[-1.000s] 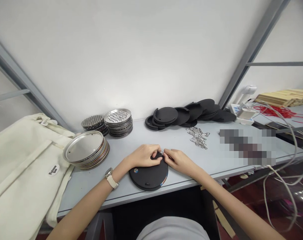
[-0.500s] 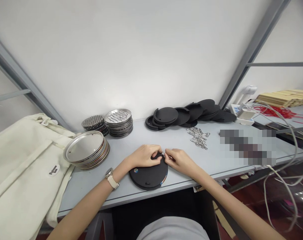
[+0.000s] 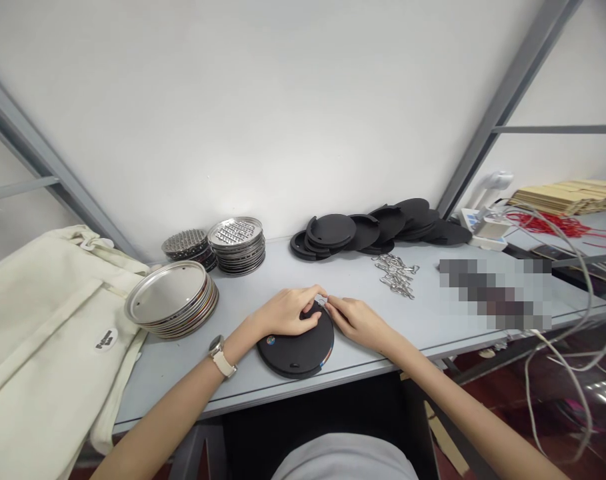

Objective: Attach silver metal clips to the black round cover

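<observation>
On grey table [image 3: 355, 277], black disc [image 3: 295, 347], round, flat

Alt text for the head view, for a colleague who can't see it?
The left hand rests on a round black cover on a grey table while the right hand is at a small metal piece by its far edge. Behind are stacked metal graters, overlapping black covers and silvery clips; a cream bag lies left.

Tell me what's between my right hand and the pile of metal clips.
Only bare grey tabletop lies between your right hand and the metal clips in the head view.
</observation>
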A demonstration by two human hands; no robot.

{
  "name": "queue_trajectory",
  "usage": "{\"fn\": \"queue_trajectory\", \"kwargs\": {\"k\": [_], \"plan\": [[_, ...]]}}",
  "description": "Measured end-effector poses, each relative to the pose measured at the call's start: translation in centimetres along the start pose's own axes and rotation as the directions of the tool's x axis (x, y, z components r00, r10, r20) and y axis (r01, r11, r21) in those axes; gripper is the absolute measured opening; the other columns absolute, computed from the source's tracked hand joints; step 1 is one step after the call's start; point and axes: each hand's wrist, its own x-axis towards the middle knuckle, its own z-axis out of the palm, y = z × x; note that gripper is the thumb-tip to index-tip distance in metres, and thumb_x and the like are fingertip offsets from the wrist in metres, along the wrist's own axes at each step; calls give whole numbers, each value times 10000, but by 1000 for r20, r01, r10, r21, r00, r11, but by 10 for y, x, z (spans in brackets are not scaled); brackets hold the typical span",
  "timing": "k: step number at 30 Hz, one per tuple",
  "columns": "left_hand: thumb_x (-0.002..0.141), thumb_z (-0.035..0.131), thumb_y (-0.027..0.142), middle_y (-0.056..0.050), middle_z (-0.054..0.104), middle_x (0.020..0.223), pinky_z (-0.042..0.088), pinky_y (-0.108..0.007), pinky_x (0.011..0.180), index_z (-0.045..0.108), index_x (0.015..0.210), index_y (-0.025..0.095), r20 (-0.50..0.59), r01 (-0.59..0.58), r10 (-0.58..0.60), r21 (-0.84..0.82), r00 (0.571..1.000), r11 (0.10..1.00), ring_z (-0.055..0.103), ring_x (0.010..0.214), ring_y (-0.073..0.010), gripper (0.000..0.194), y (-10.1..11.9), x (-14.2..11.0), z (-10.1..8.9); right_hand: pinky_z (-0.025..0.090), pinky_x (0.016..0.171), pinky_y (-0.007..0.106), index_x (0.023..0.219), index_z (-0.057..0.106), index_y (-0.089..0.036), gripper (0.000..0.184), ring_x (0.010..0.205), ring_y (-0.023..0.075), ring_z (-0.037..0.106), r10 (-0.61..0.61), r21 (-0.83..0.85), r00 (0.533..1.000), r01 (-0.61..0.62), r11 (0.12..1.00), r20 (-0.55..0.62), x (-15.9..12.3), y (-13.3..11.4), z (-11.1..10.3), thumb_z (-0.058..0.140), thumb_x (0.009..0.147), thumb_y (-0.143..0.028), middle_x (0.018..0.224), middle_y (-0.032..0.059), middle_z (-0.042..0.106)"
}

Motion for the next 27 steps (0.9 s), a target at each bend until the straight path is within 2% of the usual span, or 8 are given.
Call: {"fn": "queue_trajectory", "kwargs": {"k": [5,11,18,27], "plan": [[824,496,219,51,495,675,364,-215,564,390,1211,211,4,-5,5,-51,1000,999,468,574,-108,401,2,-1,1,340,596,251,903,546,-166,300,595,152,542,2,-50,1000,-2,999,3,0,1,2,277,977,-278,700,44,613],[815,516,247,48,512,681,361,-219,557,398,1195,217,15,15,-14,-50,1000,999,479,574,-112,399,3,0,3,336,595,246,856,541,-170,285,589,142,525,-26,-43,999,27,999,20,2,0,-1,293,969,-255,695,38,604],[784,561,295,45,515,690,337,-229,569,499,920,212,-64,32,-27,66,998,997,488,612,-115,171,3,2,4,333,597,245,793,530,-172,270,586,135,509,-34,-33,999,35,999,29,1,-1,-1,318,948,-231,691,37,597],[779,566,304,34,521,685,327,-237,572,509,833,199,-90,23,-12,127,996,992,484,602,-118,131,2,4,6,317,587,244,744,512,-176,261,569,128,495,-15,-44,1000,16,999,27,1,0,1,337,932,-220,674,34,595]]}}
